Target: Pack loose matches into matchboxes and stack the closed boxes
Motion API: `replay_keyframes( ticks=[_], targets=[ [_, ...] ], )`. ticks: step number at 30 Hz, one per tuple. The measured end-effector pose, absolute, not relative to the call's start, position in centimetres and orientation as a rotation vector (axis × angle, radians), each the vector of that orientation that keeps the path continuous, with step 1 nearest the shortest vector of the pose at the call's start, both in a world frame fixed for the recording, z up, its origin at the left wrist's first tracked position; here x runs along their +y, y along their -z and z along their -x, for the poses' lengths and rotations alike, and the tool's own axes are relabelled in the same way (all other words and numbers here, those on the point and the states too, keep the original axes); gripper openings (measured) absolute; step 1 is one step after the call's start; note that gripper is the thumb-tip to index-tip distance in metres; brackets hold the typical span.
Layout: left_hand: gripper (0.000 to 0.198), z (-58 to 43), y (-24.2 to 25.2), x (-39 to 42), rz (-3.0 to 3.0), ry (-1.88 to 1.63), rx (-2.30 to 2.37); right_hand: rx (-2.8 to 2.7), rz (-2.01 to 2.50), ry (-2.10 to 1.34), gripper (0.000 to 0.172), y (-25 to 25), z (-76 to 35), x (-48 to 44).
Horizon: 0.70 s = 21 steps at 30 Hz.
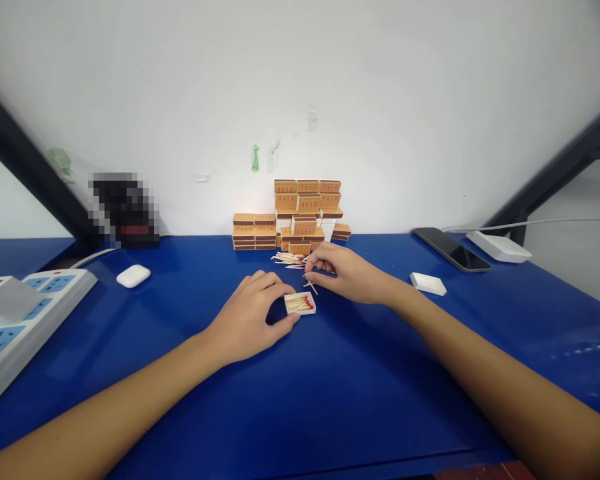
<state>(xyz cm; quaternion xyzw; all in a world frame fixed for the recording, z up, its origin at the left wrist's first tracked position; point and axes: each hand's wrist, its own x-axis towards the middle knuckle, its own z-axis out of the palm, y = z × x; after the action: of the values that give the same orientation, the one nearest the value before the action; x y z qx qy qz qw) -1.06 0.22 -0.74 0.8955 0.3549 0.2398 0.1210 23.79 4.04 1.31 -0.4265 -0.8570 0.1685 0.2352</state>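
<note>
My left hand [253,316] holds a small white matchbox tray [301,311] by its left end, thumb at the near side and index finger at the far side. Several red-tipped matches [298,304] lie inside the tray. Just beyond it, my right hand [341,272] is pinched over the table; a thin match seems to be between thumb and index finger. A loose pile of matches [289,260] lies behind, partly hidden by my right hand. A few more matches [312,287] lie crossed under my right fingertips.
Orange matchboxes [307,203] stand stacked against the wall. On the blue table [290,407] are a power strip [55,313] and white case [133,276] at left, and a small white box [428,283], a phone [450,249] and a white device [499,247] at right.
</note>
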Motion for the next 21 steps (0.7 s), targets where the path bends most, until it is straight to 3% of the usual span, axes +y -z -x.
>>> replay_keyframes(
  ticks=[9,21],
  targets=[
    [0.024,1.0,0.8,0.2,-2.617,-0.700,1.035,-2.363,1.225,-0.359,0.008,-1.2,-24.1,4.2],
    [0.024,1.1,0.6,0.1,-2.613,-0.677,1.033,-2.629,1.132,-0.550,0.010,-1.8,-25.1,3.9]
  ],
)
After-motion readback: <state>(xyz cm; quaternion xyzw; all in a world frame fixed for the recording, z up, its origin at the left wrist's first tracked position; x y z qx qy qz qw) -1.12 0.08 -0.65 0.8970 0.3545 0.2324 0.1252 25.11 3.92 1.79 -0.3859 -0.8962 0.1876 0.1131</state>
